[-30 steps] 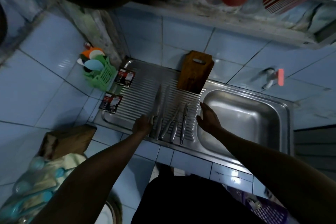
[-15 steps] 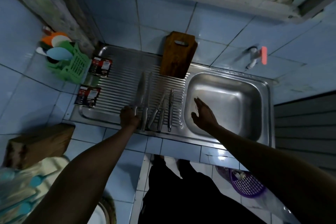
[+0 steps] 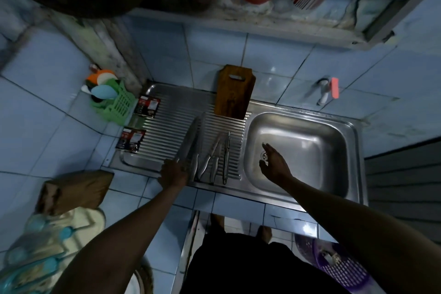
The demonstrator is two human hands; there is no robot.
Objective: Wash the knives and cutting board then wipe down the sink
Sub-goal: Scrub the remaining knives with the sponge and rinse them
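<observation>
Stainless steel sink (image 3: 353,141), single basin at right, ribbed drainboard (image 3: 167,131) at left, set in blue tile. Knives (image 3: 210,157) laid side by side on drainboard near front edge, handles toward person. Largest knife (image 3: 189,141) leftmost, blade angled away; handle gripped by left hand (image 3: 173,173), fingers curled round it. Right hand (image 3: 274,162) over basin above drain (image 3: 265,155), fingers spread and loose, holding nothing. Wooden cutting board (image 3: 233,93) upright at back of drainboard, leaning on tiled wall. Tap with red handle (image 3: 328,89) on wall behind basin. Two small printed packets (image 3: 146,105) at drainboard's left edge. Green basket (image 3: 117,102) just beside, with utensils. Purple basket (image 3: 343,267) on floor, lower right.
</observation>
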